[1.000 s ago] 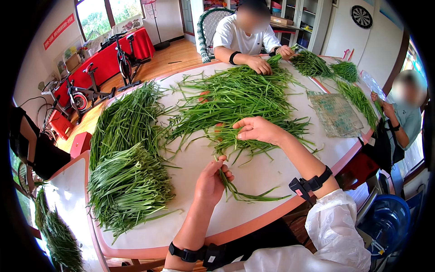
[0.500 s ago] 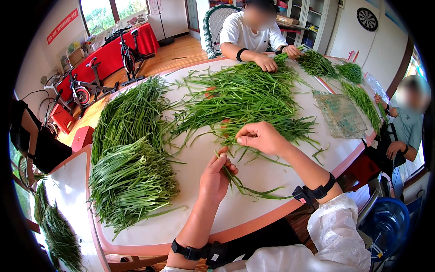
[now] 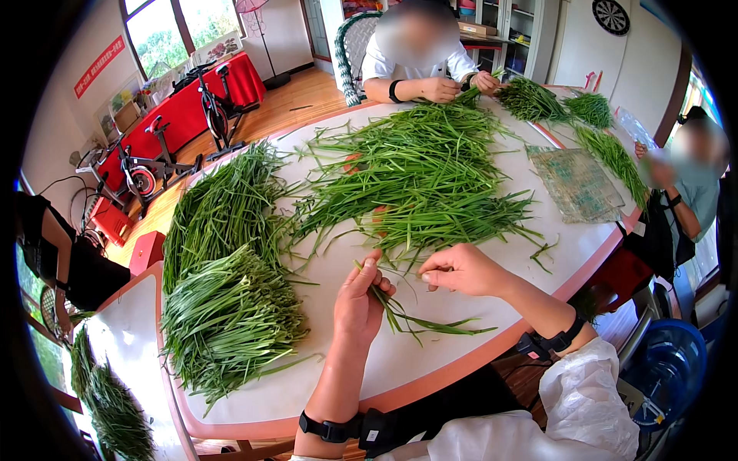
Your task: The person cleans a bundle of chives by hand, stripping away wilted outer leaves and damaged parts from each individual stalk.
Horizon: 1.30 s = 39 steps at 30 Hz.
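Daylight is coming in by the window (image 3: 211,27), exercise bikes (image 3: 217,115) are standing before a red cloth (image 3: 244,83), and the white tabletop (image 3: 430,369) is carrying heaps of greens. Now, centre stage: the left grip (image 3: 360,303) is closing thumb and fingers round a few stalks (image 3: 442,329), and it's holding them over the near part of the tabletop. Look at their line! Short ends are poking up past the thumb, while the long blades are trailing down and away to the right, that long axis slanting first, then flattening out towards the tips. Just beside, the right grip (image 3: 465,270) is keeping narrow, fingertips bunching by the thumb and pointing left at the stalks; whether it's pinching a blade, I'm not managing to tell. Beyond both, the middle pile (image 3: 430,169) is lying with its blades running mostly crosswise. Over on the left, the near pile (image 3: 231,319) is butting against the far pile (image 3: 223,207), whose lengths are running away from us. Across the tabletop, a co-worker's hands (image 3: 441,90) are working at the pile's far edge.
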{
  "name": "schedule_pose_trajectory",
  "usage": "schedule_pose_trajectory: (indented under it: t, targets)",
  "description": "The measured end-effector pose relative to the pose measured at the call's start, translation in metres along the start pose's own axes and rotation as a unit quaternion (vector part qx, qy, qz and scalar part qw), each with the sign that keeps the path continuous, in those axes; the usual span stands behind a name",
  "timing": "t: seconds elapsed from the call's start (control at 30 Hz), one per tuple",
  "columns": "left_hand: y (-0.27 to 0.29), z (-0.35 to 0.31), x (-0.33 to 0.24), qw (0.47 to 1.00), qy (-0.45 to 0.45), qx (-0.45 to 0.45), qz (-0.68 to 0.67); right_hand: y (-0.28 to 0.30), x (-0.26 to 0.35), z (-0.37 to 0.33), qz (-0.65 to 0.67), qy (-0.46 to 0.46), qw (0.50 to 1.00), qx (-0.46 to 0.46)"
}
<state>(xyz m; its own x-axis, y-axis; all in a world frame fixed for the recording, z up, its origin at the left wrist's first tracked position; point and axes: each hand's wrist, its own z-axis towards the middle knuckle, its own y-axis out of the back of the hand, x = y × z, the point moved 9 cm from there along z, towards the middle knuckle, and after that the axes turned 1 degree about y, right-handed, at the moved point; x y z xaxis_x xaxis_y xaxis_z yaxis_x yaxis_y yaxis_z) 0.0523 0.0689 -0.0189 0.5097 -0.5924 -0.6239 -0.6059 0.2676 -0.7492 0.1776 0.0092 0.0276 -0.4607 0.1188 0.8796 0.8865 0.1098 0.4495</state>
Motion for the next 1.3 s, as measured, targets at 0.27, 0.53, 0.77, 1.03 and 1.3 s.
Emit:
schedule_pose_trajectory:
  t: [0.27, 0.53, 0.77, 1.03, 1.3]
  targets:
    - [-0.015, -0.002, 0.012, 0.998, 0.04, 0.049, 0.003, 0.002, -0.017, -0.004, 0.115, 0.016, 0.992, -0.04]
    - [-0.012, -0.002, 0.01, 0.999, 0.028, 0.025, 0.023, -0.006, -0.009, -0.006, 0.018, 0.071, 0.996, -0.057]
    - [0.0, -0.005, -0.005, 0.991, -0.04, -0.038, 0.119, 0.037, -0.002, -0.006, -0.294, 0.12, 0.929, -0.192]
    - [-0.009, 0.0, -0.004, 0.998, -0.022, 0.044, 0.044, 0.002, 0.001, 0.032, -0.436, 0.155, 0.875, -0.146]
    - [-0.005, -0.002, 0.004, 0.999, 0.024, 0.016, 0.031, 0.003, -0.025, 0.032, 0.233, 0.017, 0.972, 0.007]
